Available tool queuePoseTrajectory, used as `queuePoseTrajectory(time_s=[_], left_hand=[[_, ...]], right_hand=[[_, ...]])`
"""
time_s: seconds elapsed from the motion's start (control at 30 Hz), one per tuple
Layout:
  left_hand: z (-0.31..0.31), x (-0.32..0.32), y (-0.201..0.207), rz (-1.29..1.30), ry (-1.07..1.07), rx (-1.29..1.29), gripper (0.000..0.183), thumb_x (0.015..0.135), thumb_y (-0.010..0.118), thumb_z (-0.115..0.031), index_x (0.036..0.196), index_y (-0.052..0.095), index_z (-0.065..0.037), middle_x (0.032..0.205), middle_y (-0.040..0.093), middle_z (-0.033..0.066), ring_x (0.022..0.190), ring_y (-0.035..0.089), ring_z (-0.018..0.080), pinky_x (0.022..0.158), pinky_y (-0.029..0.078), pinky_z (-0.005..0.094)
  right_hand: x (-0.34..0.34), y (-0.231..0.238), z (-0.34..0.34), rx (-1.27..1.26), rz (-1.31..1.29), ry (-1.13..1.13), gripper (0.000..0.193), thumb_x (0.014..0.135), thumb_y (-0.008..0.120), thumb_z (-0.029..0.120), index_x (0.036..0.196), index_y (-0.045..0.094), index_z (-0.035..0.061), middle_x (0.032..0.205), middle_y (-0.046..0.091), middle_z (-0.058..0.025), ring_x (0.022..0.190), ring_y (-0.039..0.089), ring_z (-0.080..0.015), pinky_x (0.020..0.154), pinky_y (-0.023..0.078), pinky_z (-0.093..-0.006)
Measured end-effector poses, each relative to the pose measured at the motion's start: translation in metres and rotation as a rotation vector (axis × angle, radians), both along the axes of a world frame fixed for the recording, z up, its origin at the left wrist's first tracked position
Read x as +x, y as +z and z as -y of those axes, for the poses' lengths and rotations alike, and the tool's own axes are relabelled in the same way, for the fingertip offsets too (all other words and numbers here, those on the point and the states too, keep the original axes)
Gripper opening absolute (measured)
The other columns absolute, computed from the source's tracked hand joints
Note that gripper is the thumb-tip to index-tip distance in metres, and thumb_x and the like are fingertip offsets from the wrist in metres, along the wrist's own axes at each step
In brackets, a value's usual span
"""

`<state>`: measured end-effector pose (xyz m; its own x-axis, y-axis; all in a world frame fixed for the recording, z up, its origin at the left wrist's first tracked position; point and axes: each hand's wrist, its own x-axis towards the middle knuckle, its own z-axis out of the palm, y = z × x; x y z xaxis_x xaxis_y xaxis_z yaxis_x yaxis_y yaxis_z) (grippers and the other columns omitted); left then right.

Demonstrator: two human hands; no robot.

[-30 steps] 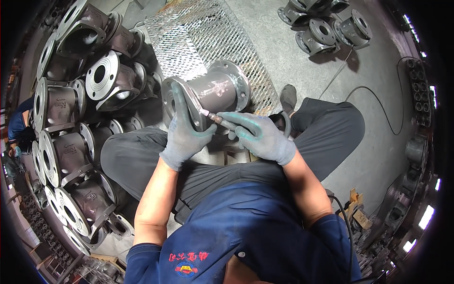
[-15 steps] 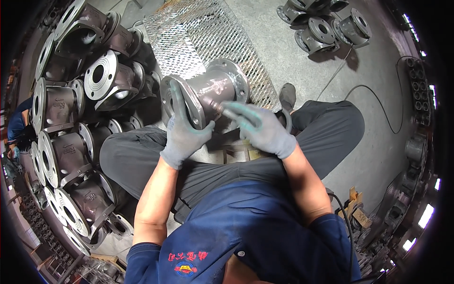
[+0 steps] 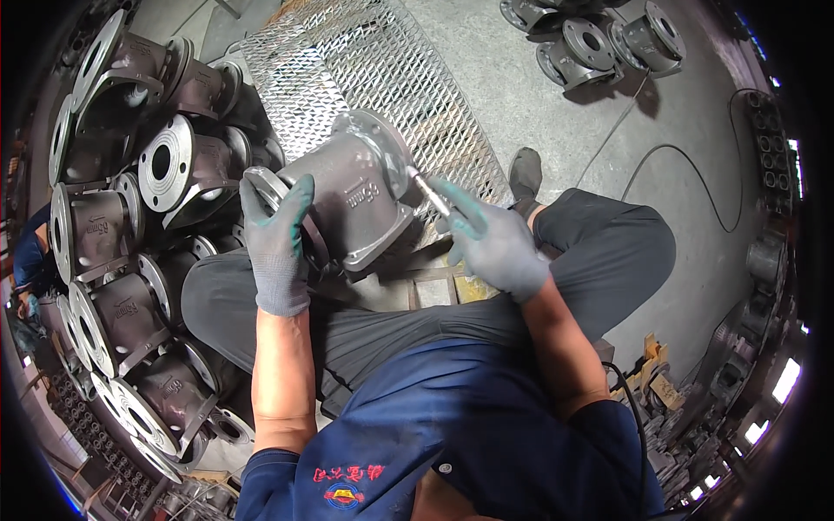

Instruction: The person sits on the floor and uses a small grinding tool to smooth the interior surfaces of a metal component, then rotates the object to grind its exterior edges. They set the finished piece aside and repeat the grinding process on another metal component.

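A dark grey flanged valve body lies tilted in front of me, above my lap. My left hand grips its near-left flange, thumb on one side and fingers on the other. In my right hand is a slim metal pencil-shaped tool, held like a pen. Its tip meets, or comes very close to, the rim of the far flange. Both hands wear grey gloves with green on the fingers. What supports the valve body from below is mostly hidden.
Many similar valve bodies are stacked at my left, close to my knee. Expanded metal grating lies ahead. More castings stand at the far right. A black cable curves over the concrete floor. Another person's arm shows at far left.
The valve body has turned and shifted left, bringing a different side up. My left hand has moved left with its flange. The tool has gone from the body's middle to the far flange.
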<state>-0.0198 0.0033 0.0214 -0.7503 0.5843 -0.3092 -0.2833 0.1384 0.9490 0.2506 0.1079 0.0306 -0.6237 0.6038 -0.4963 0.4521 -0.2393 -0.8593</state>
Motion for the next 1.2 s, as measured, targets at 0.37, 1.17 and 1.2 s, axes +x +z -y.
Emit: queuePoseTrajectory(time_s=[0.37, 1.17, 1.2], left_hand=[[0.008, 0.008, 0.005, -0.056, -0.023, 0.008, 0.064, 0.108, 0.073, -0.016, 0.155, 0.041, 0.015, 0.134, 0.071, 0.0194, 0.121, 0.068, 0.0195, 0.114, 0.047, 0.0323], [0.015, 0.006, -0.004, 0.072, -0.034, 0.143, 0.114, 0.099, 0.084, -0.011, 0.173, 0.000, 0.011, 0.144, 0.063, 0.0236, 0.123, 0.068, 0.0224, 0.109, 0.053, 0.0306], [0.013, 0.006, -0.002, 0.113, -0.014, 0.117, 0.111, 0.100, 0.084, -0.014, 0.175, 0.004, 0.005, 0.148, 0.060, 0.0239, 0.125, 0.068, 0.0237, 0.111, 0.051, 0.0315]], right_hand=[[-0.071, -0.036, -0.019, 0.388, 0.244, 0.238, 0.053, 0.107, 0.053, 0.008, 0.159, 0.059, 0.0176, 0.136, 0.073, -0.0229, 0.124, 0.069, -0.0446, 0.109, 0.055, -0.0464], [-0.082, -0.031, -0.009, 0.454, 0.434, 0.261, 0.051, 0.105, 0.056, 0.009, 0.157, 0.060, 0.0083, 0.135, 0.073, -0.0264, 0.126, 0.070, -0.0436, 0.109, 0.056, -0.0449], [-0.082, -0.030, -0.009, 0.454, 0.435, 0.260, 0.051, 0.105, 0.056, 0.009, 0.157, 0.060, 0.0083, 0.135, 0.073, -0.0264, 0.126, 0.070, -0.0436, 0.109, 0.056, -0.0449]])
